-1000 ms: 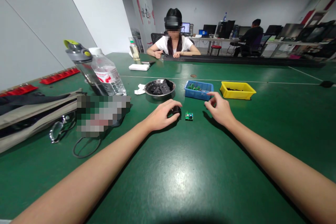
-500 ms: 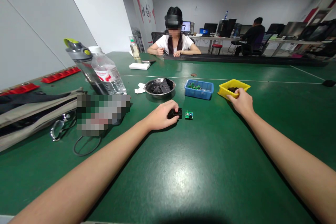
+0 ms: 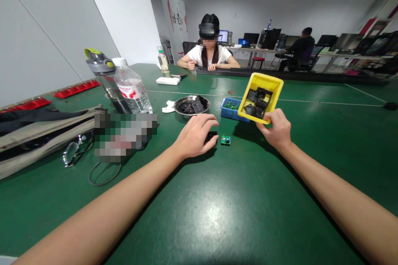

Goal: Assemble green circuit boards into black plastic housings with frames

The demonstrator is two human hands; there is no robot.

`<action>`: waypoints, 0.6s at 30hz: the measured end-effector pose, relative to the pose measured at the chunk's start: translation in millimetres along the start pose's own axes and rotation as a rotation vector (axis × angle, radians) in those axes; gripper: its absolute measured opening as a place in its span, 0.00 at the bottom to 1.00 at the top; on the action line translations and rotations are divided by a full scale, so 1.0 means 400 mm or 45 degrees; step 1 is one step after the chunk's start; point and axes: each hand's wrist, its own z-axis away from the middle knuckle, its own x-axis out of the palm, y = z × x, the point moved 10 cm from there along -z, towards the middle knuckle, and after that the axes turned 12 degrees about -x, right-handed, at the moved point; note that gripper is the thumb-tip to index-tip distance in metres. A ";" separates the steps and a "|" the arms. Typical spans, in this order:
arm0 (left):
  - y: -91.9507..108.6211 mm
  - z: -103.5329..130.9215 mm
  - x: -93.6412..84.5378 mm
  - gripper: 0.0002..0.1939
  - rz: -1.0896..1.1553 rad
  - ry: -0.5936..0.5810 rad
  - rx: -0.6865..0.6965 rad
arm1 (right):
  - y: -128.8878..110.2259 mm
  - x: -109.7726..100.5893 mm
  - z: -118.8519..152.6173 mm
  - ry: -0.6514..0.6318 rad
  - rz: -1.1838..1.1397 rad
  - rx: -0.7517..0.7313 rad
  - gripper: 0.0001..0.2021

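My right hand (image 3: 276, 129) pinches the near rim of a yellow plastic bin (image 3: 277, 91), holding it raised and tilted towards me. Inside the bin lie several black plastic parts (image 3: 259, 98). My left hand (image 3: 199, 134) hovers with thumb and fingers apart over a small black plastic part (image 3: 212, 136) on the table, which it partly hides. Just right of that part lies a small green circuit board (image 3: 226, 140). A blue bin (image 3: 229, 114) holding green circuit boards stands behind, partly covered by the yellow bin.
A metal bowl (image 3: 207, 109) of black parts stands behind my left hand. A water bottle (image 3: 133, 91), a shaker bottle (image 3: 107, 80), a bag (image 3: 46, 136) and glasses (image 3: 71, 153) occupy the left of the green table (image 3: 211, 211). A person (image 3: 209, 51) sits opposite.
My right hand has lifted the yellow bin off the table, moved it left and tipped it towards me. My left hand has let go of the black part and spread its fingers.
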 end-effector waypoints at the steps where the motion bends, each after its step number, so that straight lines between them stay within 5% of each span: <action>1: 0.014 0.002 -0.006 0.14 -0.027 0.026 0.025 | -0.032 0.010 -0.001 -0.023 -0.034 -0.073 0.10; 11: 0.097 0.005 -0.007 0.22 -0.239 -0.002 0.124 | -0.235 0.047 0.008 -0.193 -0.158 -0.491 0.13; 18: 0.139 0.010 -0.012 0.19 -0.321 0.045 0.180 | -0.335 0.007 0.013 -0.035 -0.110 -0.823 0.11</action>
